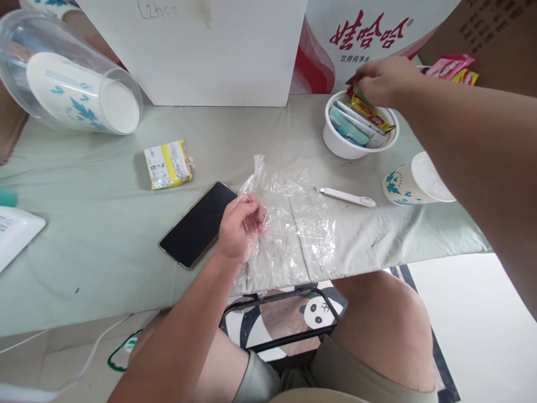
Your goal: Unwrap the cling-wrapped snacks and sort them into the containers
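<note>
My left hand (243, 226) is closed on the edge of a clear plastic bag (302, 224), which lies crumpled over the front of the table. Just left of that hand is a black smartphone (197, 226). At the back right my right hand (381, 81) reaches over a white plastic bowl (343, 146), fingers closed around a small snack packet (356, 92); the fingertips are partly hidden. Inside the bowl stand a yellow and red packet (373, 116), a teal packet (347, 126) and white ones. A white utility knife (347, 197) lies right of the bag.
A paper cup (413, 182) lies under my right forearm. Further left sit a yellow and white packet (168, 165) and a clear container with cups (71, 84). A white box (210, 61) and a printed carton (356, 33) line the back. Pink and yellow packets (451, 67) are behind my right wrist.
</note>
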The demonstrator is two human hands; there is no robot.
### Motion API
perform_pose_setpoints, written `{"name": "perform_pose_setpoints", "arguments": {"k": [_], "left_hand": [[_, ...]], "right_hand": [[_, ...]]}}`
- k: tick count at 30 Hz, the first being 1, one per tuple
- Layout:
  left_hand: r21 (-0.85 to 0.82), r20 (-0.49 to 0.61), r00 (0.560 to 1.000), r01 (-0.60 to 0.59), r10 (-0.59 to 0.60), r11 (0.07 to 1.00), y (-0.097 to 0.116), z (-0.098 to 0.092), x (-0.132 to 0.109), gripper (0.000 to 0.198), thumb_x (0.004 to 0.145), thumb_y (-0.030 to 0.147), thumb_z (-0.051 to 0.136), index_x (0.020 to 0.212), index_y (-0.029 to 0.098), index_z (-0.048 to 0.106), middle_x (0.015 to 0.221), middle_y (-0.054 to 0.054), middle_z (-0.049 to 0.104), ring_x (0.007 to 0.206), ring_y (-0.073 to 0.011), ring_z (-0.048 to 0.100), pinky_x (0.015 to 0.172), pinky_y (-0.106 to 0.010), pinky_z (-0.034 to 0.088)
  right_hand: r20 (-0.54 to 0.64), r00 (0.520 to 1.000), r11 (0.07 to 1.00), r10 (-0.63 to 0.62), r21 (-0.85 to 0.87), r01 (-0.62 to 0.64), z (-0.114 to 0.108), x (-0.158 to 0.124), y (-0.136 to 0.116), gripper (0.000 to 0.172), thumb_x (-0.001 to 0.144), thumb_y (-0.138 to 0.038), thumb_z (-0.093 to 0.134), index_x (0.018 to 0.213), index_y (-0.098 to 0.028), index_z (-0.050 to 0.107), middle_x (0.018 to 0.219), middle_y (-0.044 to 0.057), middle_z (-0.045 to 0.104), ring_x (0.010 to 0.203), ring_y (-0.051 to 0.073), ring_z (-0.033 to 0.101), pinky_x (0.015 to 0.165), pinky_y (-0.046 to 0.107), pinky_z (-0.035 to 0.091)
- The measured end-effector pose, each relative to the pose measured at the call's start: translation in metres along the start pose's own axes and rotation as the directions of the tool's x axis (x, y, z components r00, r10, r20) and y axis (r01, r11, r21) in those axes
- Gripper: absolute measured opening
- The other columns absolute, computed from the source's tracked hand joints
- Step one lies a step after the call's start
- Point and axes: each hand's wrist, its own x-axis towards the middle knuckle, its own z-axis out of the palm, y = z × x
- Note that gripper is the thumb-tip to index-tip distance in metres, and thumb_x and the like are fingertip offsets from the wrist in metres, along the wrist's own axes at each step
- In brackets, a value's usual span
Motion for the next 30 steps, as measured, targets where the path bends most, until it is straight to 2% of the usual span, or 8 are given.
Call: {"name": "perform_pose_setpoints", "arguments": {"k": [3, 7, 11, 12, 14, 18, 24, 30], "left_hand": [[-0.037, 0.007, 1.0, 0.0, 0.001, 0.999, 0.002, 0.001, 0.004, 0.021, 0.061, 0.023, 0.065, 0.054, 0.018, 0.046, 0.052, 0.003, 0.048, 0.04, -0.0063, 0.043, 0.044, -0.021, 0.033], [-0.077, 0.03, 0.999, 0.014, -0.012, 0.997, 0.004, 0.002, 0.004, 0.019, 0.062, 0.024, 0.06, 0.056, 0.018, 0.043, 0.053, 0.003, 0.045, 0.039, -0.006, 0.04, 0.043, -0.021, 0.031], [-0.104, 0.073, 0.997, 0.0, 0.007, 0.995, 0.009, 0.0, -0.001, 0.022, 0.062, 0.023, 0.059, 0.055, 0.018, 0.038, 0.054, 0.003, 0.043, 0.038, -0.0051, 0.039, 0.042, -0.021, 0.028], [-0.107, 0.078, 0.997, -0.004, 0.013, 0.994, 0.01, 0.0, -0.002, 0.022, 0.062, 0.023, 0.059, 0.055, 0.018, 0.038, 0.055, 0.003, 0.042, 0.037, -0.005, 0.038, 0.042, -0.021, 0.028], [-0.101, 0.08, 0.997, -0.013, 0.021, 0.995, 0.011, -0.002, -0.006, 0.022, 0.062, 0.023, 0.058, 0.055, 0.018, 0.038, 0.055, 0.003, 0.042, 0.037, -0.0047, 0.037, 0.041, -0.021, 0.027], [-0.048, 0.103, 0.995, 0.002, 0.003, 0.999, 0.011, -0.005, -0.014, 0.02, 0.06, 0.023, 0.058, 0.055, 0.018, 0.04, 0.054, 0.003, 0.042, 0.036, -0.0045, 0.035, 0.039, -0.02, 0.024], [0.014, 0.033, 0.996, -0.088, 0.088, 0.996, 0.015, -0.017, -0.015, 0.017, 0.064, 0.021, 0.063, 0.053, 0.019, 0.05, 0.053, 0.002, 0.046, 0.04, -0.0079, 0.045, 0.04, -0.021, 0.033], [0.111, -0.2, 0.945, -0.24, 0.258, 0.964, 0.015, -0.026, -0.001, 0.016, 0.069, 0.019, 0.062, 0.053, 0.02, 0.062, 0.056, -0.001, 0.058, 0.046, -0.0097, 0.053, 0.043, -0.02, 0.04]], "right_hand": [[0.008, 0.991, 0.972, 0.135, -0.193, -0.131, 0.005, 0.001, -0.005, 0.041, 0.091, -0.016, 0.051, 0.118, -0.002, 0.078, 0.137, 0.019, 0.069, 0.147, 0.038, 0.047, 0.115, 0.058, 0.03], [-0.076, 0.994, 0.972, 0.083, -0.213, -0.097, 0.002, -0.028, -0.022, 0.049, 0.099, -0.023, 0.049, 0.139, -0.002, 0.066, 0.148, 0.024, 0.06, 0.147, 0.038, 0.048, 0.118, 0.058, 0.032], [-0.263, 0.965, 1.0, -0.016, 0.005, 0.018, 0.016, -0.104, -0.034, 0.04, 0.099, -0.018, 0.043, 0.13, -0.009, 0.066, 0.127, 0.014, 0.073, 0.116, 0.019, 0.068, 0.1, 0.035, 0.053], [-0.281, 0.959, 0.975, 0.029, 0.22, 0.035, 0.026, -0.128, -0.034, 0.036, 0.095, -0.02, 0.048, 0.124, -0.01, 0.067, 0.117, 0.013, 0.074, 0.102, 0.019, 0.07, 0.089, 0.036, 0.057], [-0.207, 0.967, 0.877, 0.151, 0.479, -0.035, 0.052, -0.177, -0.032, 0.032, 0.091, -0.029, 0.057, 0.121, -0.019, 0.064, 0.101, 0.007, 0.073, 0.087, 0.018, 0.069, 0.08, 0.037, 0.058], [0.141, 0.98, 0.611, 0.143, 0.766, -0.2, 0.105, -0.24, -0.034, 0.066, 0.082, -0.055, 0.072, 0.138, -0.028, 0.047, 0.089, 0.001, 0.072, 0.082, 0.021, 0.071, 0.073, 0.038, 0.061], [0.038, 0.98, 0.603, 0.193, 0.784, -0.149, 0.12, -0.247, -0.026, 0.055, 0.09, -0.05, 0.064, 0.139, -0.031, 0.047, 0.069, -0.005, 0.065, 0.045, 0.014, 0.054, 0.052, 0.033, 0.053], [-0.149, 0.958, 0.647, 0.245, 0.761, -0.048, 0.114, -0.242, -0.002, 0.051, 0.096, -0.064, 0.053, 0.134, -0.031, 0.05, 0.071, -0.002, 0.066, 0.047, 0.015, 0.055, 0.048, 0.031, 0.052]]}}
